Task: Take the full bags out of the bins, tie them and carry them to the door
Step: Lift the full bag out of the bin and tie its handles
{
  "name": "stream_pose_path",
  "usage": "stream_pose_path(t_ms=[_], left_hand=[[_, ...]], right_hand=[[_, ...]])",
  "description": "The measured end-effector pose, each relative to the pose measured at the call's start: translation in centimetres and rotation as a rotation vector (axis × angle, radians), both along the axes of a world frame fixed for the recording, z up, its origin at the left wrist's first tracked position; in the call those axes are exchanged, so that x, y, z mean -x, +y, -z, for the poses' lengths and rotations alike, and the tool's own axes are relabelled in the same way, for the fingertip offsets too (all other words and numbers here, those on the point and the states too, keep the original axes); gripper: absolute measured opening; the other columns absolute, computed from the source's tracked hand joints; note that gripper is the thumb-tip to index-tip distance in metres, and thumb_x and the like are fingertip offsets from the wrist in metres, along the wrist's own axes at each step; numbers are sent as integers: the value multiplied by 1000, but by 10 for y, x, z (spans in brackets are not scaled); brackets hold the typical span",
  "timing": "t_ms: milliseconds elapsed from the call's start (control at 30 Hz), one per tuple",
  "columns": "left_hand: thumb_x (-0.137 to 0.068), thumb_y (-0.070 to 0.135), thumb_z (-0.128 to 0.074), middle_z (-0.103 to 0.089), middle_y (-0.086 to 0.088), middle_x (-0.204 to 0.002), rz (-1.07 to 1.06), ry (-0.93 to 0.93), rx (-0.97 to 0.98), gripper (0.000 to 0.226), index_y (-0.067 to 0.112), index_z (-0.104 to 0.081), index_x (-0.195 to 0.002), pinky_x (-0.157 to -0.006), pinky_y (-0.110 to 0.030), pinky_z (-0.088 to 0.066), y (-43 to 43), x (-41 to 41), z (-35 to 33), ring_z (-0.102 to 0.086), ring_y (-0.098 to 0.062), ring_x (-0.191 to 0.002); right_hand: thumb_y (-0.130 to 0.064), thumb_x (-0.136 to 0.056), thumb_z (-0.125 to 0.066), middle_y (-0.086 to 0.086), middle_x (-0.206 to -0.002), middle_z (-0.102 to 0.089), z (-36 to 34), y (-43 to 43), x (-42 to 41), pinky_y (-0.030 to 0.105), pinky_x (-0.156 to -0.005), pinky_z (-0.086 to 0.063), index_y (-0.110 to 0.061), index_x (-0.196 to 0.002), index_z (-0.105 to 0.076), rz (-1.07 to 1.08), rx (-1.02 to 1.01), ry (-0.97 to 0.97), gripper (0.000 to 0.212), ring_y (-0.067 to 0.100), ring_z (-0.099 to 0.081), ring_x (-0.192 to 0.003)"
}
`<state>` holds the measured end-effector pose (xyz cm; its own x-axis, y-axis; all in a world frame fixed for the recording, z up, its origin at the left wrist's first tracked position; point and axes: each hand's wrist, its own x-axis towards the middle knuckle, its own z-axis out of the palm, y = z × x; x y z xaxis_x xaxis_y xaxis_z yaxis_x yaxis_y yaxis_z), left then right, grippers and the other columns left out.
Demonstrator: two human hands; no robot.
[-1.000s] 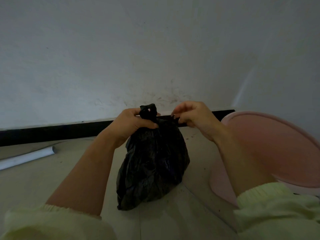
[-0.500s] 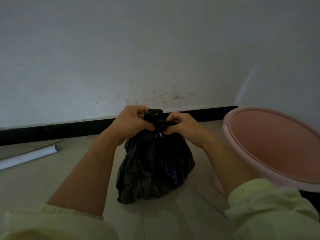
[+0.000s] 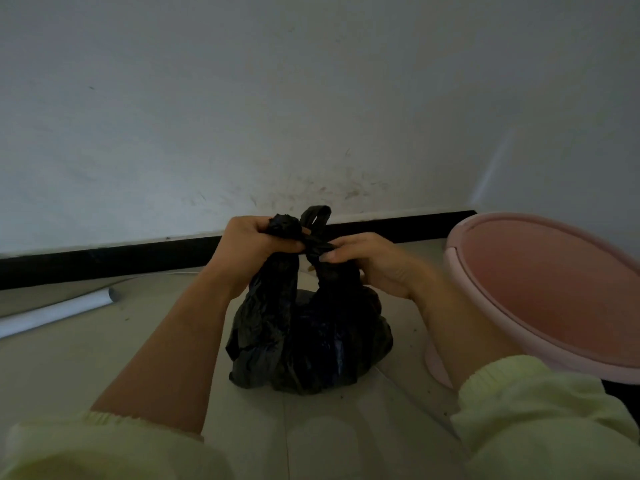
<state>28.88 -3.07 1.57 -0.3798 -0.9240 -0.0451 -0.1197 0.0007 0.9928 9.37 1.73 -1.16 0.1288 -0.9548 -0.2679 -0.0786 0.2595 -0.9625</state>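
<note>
Black bag (image 3: pixel 308 344) sits on floor beside pink bin (image 3: pixel 554 292) — left hand (image 3: pixel 254 247) grips one gathered top strand, right hand (image 3: pixel 367 259) pinches the other.

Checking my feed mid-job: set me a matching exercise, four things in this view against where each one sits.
Things:
1 black bag
2 pink bin
3 white tube
4 black skirting

Places:
A along the foot of the wall
B on the floor, far left
C centre, top gripped by left hand and right hand
D right of the bag

Pairs: 1-C, 2-D, 3-B, 4-A
</note>
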Motion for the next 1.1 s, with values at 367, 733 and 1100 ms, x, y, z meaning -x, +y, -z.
stream_pose_path(t_ms=[367, 733, 1100], left_hand=[[-80, 8, -68, -74, -6, -104, 234, 92, -159, 23, 9, -75, -101, -78, -18, -56, 3, 2, 4, -70, -15, -97], [-98, 38, -45, -67, -5, -112, -40, 294, -353, 36, 8, -62, -107, -81, -28, -50, -9, -5, 28, -62, -17, -107], [-103, 37, -31, -55, -2, -67, -455, 665, -413, 36, 15, -47, -80, -84, -37, -55, -12, 2, 37, -68, -19, -74]], right_hand=[[-19, -92, -60, 11, -116, -67, -3, -11, -6, 37, -94, -46, -8, -119, -67, 340, 143, -325, 30, 28, -58, -120], [-10, -102, -40, 0, -86, -67, -7, -4, -5, 21, -78, -51, -10, -98, -57, 296, 228, -307, 18, 7, -66, -83], [-3, -91, -52, 2, -79, -54, 40, -7, 7, 35, -57, -35, -5, -103, -55, 145, 793, 1084, 13, 20, -47, -65]])
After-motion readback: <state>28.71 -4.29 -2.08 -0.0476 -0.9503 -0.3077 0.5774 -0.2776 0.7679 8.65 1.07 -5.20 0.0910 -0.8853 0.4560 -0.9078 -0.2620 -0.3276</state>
